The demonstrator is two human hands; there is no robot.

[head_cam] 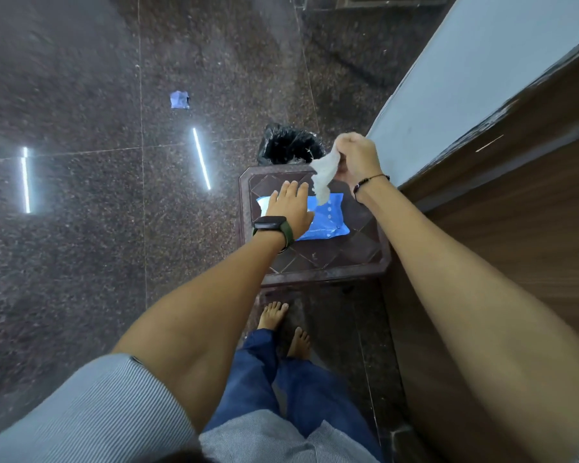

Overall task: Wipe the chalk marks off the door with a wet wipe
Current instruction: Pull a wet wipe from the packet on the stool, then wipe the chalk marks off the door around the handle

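A blue wet-wipe pack lies flat on a dark brown plastic stool. My left hand rests palm-down on the pack's left part, fingers spread and extended. My right hand hovers above the stool's far right corner, pinching a white wet wipe that hangs down to the pack's top. The brown wooden door runs along the right side; a thin pale chalk line shows on it.
A bin lined with a black bag stands just beyond the stool. A crumpled blue scrap lies on the dark granite floor farther out. A pale wall meets the door frame. My bare feet stand right before the stool.
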